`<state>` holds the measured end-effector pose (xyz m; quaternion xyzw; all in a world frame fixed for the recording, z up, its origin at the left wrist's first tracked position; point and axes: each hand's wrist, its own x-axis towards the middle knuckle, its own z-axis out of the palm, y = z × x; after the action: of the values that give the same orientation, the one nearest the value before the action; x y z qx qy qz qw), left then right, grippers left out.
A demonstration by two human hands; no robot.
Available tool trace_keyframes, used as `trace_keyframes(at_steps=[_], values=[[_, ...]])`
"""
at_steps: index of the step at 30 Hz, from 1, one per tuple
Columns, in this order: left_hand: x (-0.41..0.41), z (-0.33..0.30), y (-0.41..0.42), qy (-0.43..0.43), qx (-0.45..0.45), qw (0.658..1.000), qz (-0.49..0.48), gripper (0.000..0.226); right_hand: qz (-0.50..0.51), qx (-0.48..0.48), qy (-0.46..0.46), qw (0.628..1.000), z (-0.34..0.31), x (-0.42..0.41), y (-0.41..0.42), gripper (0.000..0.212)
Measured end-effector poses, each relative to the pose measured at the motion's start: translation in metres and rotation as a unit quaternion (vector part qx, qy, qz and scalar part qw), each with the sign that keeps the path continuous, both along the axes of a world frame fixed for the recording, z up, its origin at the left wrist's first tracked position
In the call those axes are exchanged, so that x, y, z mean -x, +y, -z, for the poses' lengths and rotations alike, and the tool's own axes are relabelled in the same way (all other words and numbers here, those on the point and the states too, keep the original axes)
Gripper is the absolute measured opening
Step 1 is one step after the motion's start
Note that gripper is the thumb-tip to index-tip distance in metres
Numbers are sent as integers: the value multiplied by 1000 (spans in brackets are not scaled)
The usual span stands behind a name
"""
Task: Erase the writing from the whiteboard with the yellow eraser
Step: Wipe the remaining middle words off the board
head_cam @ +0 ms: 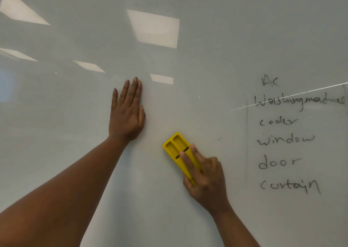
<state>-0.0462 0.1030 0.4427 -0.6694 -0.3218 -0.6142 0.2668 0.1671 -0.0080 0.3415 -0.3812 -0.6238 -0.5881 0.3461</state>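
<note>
The whiteboard [188, 30] is smooth and highly glossy (bright ceiling-light reflections [154, 28] sit in the upper part of the frame). The yellow eraser [178, 150] looks like hard moulded plastic, with a matt, evenly coloured back.

head view, close to whiteboard [188, 11]

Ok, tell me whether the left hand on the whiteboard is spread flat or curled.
Spread flat: the left hand rests palm-down on the whiteboard, fingers straight and pointing up, holding nothing.
</note>
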Motion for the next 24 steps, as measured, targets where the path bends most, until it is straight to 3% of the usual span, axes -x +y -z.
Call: trace_keyframes(at_steps=[7, 13, 20, 24], values=[[0, 0, 1, 2, 5, 1000, -6, 63, 55, -67, 148, 985, -42, -41, -24, 47], [-1, 1, 1, 1, 5, 1000, -12, 64, 27, -115, 297, 948, -42, -35, -23, 49], [-2, 1, 1, 6, 9, 999, -38, 64, 22, -63, 123, 990, 5, -20, -12, 47], [0, 1, 1, 12, 13, 999, -47, 64, 16, -22, 70, 997, 26, -35, -17, 50]])
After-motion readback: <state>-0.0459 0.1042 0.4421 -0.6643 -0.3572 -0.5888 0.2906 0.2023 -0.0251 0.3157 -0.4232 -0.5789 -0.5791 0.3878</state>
